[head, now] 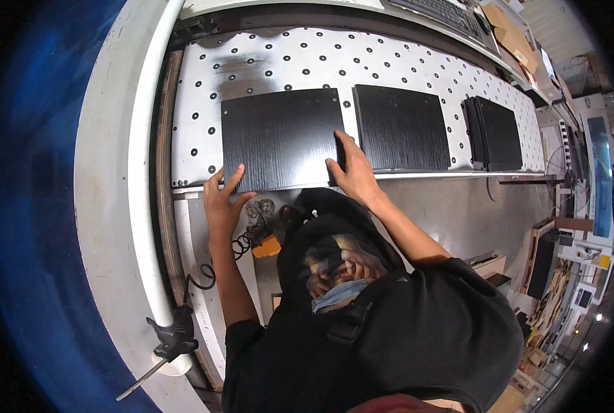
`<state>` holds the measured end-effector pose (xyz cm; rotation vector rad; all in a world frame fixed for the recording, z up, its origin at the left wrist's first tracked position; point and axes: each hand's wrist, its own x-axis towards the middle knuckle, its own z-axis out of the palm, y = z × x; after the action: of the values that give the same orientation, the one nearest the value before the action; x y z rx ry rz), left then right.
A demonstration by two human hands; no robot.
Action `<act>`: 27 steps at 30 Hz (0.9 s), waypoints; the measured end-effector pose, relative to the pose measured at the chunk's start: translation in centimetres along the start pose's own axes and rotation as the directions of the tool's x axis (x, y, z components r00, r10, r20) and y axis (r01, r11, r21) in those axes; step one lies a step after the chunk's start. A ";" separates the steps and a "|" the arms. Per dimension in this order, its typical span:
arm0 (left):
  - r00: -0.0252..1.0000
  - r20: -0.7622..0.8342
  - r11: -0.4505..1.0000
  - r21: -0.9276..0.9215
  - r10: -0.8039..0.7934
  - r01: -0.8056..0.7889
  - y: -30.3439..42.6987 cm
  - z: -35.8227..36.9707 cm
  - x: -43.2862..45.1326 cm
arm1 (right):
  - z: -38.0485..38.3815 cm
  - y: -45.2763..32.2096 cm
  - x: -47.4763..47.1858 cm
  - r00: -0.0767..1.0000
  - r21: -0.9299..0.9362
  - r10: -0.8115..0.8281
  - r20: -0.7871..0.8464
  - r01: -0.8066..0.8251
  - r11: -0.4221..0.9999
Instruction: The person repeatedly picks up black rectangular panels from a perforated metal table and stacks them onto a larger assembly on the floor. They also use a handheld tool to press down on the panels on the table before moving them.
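Observation:
A black wood-grain panel (281, 137) lies before me on a white worktable (196, 149) dotted with round black-ringed nozzles. Two small holes show near the panel's far corners. My left hand (224, 201) grips its near left corner, with fingers on the top and side and the thumb at the front edge. On the opposite side, my right hand (356, 173) holds the right edge, its fingers spread along it. Just right of that hand is a second black panel (402, 129), apparently resting on another. Farther right sits a stack of smaller black panels (500, 134).
A black air blow gun (175, 335) with a metal nozzle hangs at the white tube (147, 170) on the left. Its coiled hose (242, 245) runs beneath the table edge. A keyboard (441, 15) and cardboard box (508, 36) occupy the ledge beyond. A fan (567, 178) stands right.

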<state>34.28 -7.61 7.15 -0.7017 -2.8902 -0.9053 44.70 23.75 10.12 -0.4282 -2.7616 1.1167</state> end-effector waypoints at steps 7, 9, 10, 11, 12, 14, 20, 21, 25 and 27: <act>0.997 0.078 0.999 0.038 -0.019 0.016 0.3 -1.3 0.2 | 0.7 -1.4 -1.6 0.998 -0.066 0.049 0.032 -0.047 0.997; 0.996 0.083 1.000 0.012 -0.015 0.014 0.6 -1.5 0.3 | 0.7 -1.4 -1.8 1.000 -0.059 0.021 0.010 -0.020 0.998; 0.995 0.093 1.000 -0.007 -0.027 0.028 0.7 -1.5 0.3 | 0.1 -1.3 -1.7 0.998 -0.046 0.029 0.050 -0.027 0.999; 0.995 0.099 0.999 -0.014 -0.034 0.036 0.8 -1.3 0.3 | -0.9 -1.0 -1.7 0.995 -0.034 0.038 0.089 -0.035 0.999; 0.994 0.098 0.999 -0.018 -0.047 0.049 0.6 -1.2 0.2 | -2.3 -0.9 -1.4 0.998 0.038 0.053 0.036 -0.055 0.998; 0.991 0.108 0.995 -0.056 -0.073 0.079 0.4 -1.3 0.1 | -4.8 2.8 -0.3 0.968 0.048 -0.055 -0.244 0.069 0.996; 0.984 0.164 0.995 -0.048 -0.075 0.084 1.2 -2.1 0.3 | -13.7 19.4 -1.5 0.814 -0.543 0.066 -0.577 -0.444 0.713; 0.982 0.170 0.995 -0.039 -0.081 0.089 1.6 -2.2 0.3 | -14.4 21.2 -1.7 0.815 -0.461 0.150 -0.560 -0.457 0.760; 0.962 0.188 0.973 -0.080 -0.201 0.219 2.1 -2.3 0.8 | -15.2 23.0 1.4 0.779 -0.336 0.085 -0.621 -0.363 0.869; 0.966 0.151 0.969 -0.099 -0.210 0.226 2.0 -2.3 0.8 | -15.1 23.1 4.0 0.741 -0.354 0.069 -0.668 -0.398 0.847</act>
<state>34.20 -7.05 10.25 -0.4750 -3.1073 -1.0974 49.15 50.79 4.91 -1.0355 -2.3394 0.1874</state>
